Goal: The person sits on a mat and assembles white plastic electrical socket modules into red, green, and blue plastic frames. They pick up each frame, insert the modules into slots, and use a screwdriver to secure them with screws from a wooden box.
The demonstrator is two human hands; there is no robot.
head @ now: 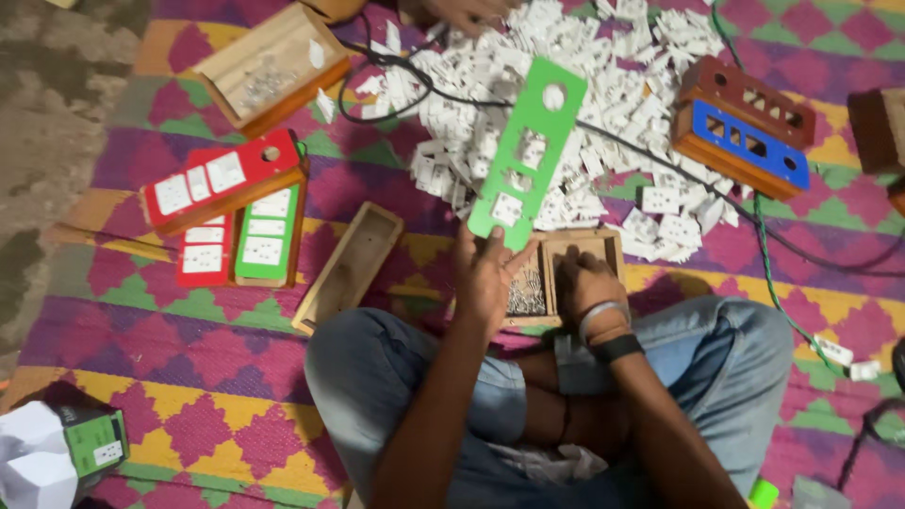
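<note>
Patterned mat, left hand gripping green plate, right hand clenched in screw box

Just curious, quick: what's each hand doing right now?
Left hand: closed on the green plate.
Right hand: in the wooden box; grip cannot be told.

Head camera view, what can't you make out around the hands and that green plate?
- Right hand: fingers dip into the wooden box; what they pinch is hidden by the hand itself.
- Small metal parts in the box: too small and blurred to identify.
- Green plate in the left hand: lower end covered by the fingers.
- Another person's hand: cut off by the top edge.
</note>
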